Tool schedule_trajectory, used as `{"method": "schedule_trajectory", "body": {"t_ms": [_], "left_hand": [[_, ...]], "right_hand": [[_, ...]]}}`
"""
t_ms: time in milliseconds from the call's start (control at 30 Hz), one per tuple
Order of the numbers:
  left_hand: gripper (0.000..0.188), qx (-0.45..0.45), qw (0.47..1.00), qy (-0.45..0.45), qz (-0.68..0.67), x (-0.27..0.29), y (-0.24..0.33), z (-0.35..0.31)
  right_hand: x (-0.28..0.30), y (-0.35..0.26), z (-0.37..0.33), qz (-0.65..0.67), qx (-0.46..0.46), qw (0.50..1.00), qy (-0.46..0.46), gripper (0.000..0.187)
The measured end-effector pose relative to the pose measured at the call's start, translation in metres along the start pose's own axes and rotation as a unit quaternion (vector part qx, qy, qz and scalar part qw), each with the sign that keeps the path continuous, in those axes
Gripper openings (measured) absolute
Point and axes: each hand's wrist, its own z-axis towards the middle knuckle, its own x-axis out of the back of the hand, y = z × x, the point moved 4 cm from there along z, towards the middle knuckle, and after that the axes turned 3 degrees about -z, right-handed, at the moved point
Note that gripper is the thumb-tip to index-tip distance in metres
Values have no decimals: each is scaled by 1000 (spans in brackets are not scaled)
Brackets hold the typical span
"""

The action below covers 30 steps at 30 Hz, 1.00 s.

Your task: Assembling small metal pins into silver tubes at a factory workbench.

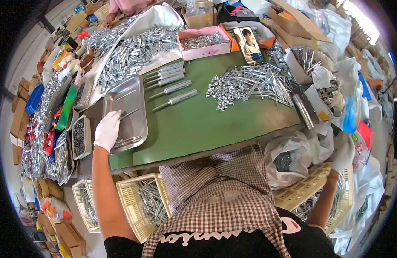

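Observation:
My left hand (107, 131), in a white glove, is over the stainless steel tray (142, 103) at the left of the table. Its fingers are closed on a thin metal rod (129, 114) that points up to the right. A few more thin rods (130, 141) lie at the near end of the tray. Far out to the right, past the table edge, my right hand (343, 154), also gloved in white, hangs beside plastic bags and above a cream crate (308, 187). Its fingers cannot be made out. Several metal sleeves with rods (177, 98) lie in a row right of the tray.
On the green table top (185, 129), a pile of small nuts (224, 91) adjoins loose long bolts (265, 81). Behind them are a pink box (205, 45) of small parts and a propped phone (248, 46). A metal cylinder (303, 112) lies near the right edge.

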Motion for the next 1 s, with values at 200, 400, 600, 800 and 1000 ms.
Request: {"method": "schedule_trajectory", "body": {"t_ms": [200, 400, 600, 800, 1000], "left_hand": [[27, -106, 986, 115, -56, 40, 128, 9], [22, -306, 920, 36, -242, -17, 273, 2], [26, -213, 923, 95, -307, -45, 303, 11], [23, -247, 910, 94, -320, -48, 300, 8], [22, -233, 915, 90, -317, -51, 299, 6]], "right_hand": [[92, 221, -135, -372, -383, 817, -217, 81], [64, 245, -195, -364, -344, 817, -287, 85], [68, 235, -182, -355, -435, 805, -191, 103], [69, 266, -174, -408, -450, 778, -161, 105], [64, 287, -160, -327, -471, 807, -141, 97]]}}
